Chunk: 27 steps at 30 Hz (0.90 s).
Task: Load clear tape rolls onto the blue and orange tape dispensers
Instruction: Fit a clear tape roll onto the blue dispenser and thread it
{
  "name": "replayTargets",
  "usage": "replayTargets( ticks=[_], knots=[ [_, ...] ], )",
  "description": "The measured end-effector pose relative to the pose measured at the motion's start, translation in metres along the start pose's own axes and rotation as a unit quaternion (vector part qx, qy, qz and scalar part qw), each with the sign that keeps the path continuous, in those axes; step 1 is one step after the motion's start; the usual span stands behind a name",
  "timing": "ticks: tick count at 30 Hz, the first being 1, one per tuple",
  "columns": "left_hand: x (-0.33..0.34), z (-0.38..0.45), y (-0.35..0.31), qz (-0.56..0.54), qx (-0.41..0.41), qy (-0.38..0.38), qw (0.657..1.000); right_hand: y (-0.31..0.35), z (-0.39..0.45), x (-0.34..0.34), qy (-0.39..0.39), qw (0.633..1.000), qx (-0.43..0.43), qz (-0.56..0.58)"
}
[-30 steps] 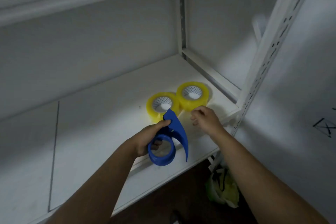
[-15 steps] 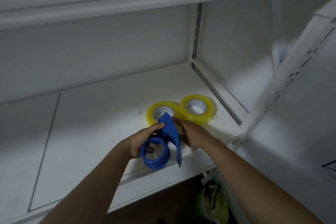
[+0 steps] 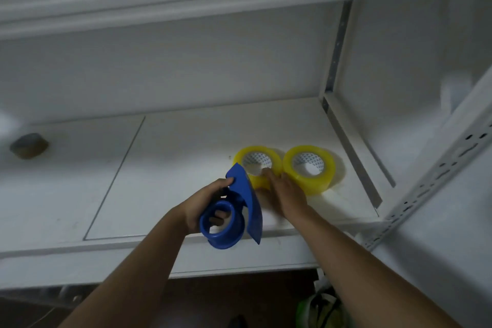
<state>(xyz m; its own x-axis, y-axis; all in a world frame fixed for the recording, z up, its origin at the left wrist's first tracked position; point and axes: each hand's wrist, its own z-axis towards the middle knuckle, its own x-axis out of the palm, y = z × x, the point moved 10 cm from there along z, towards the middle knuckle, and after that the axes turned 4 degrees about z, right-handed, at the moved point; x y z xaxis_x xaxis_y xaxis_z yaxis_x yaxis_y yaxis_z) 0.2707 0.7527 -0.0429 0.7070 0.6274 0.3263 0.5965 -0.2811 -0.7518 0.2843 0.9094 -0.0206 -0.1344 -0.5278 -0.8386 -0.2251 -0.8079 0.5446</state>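
Scene is dimly lit overall; a brighter patch is seen on the white shelf board (image 3: 186, 146) approx. at centre, w/ falloff toward the edges. Soft shadows are cast right of the two glossy yellow-tinted clear tape rolls (image 3: 308, 168). Motion blur is noted on the right hand (image 3: 285, 192). Wide-angle bending is seen at frame edges; a grey-brown lump (image 3: 28, 145) far left is smeared.

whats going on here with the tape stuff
A person is loading tape onto a dispenser at a white shelf. The left hand grips an empty blue tape dispenser above the shelf's front edge. The right hand reaches onto the nearer of two yellowish tape rolls, fingers at its core. The second roll lies flat beside it, untouched. No orange dispenser is in view.
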Motion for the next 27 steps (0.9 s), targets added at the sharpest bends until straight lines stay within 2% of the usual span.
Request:
replayTargets(
  ticks=[2,5,13,18,22,27],
  knots=[
    [-0.002,-0.012,-0.006,-0.015,0.025,-0.005,1.0,0.004,0.002,-0.003,-0.007,0.995,-0.02,0.094],
    [-0.008,-0.025,-0.01,-0.033,0.047,-0.027,0.998,0.006,0.005,-0.011,-0.009,0.974,0.004,0.226],
    [-0.052,-0.04,-0.013,-0.033,0.07,-0.2,0.977,0.009,0.008,-0.024,-0.025,0.928,0.037,0.37],
    [-0.089,-0.053,-0.022,-0.043,0.083,-0.295,0.951,0.023,0.008,-0.016,-0.032,0.925,0.041,0.377],
    [-0.122,-0.067,-0.025,-0.069,0.116,-0.321,0.937,0.049,0.01,0.0,-0.031,0.93,0.047,0.362],
    [-0.193,-0.101,-0.019,-0.119,0.151,-0.357,0.914,0.12,0.015,0.035,-0.051,0.94,0.053,0.334]
  ],
)
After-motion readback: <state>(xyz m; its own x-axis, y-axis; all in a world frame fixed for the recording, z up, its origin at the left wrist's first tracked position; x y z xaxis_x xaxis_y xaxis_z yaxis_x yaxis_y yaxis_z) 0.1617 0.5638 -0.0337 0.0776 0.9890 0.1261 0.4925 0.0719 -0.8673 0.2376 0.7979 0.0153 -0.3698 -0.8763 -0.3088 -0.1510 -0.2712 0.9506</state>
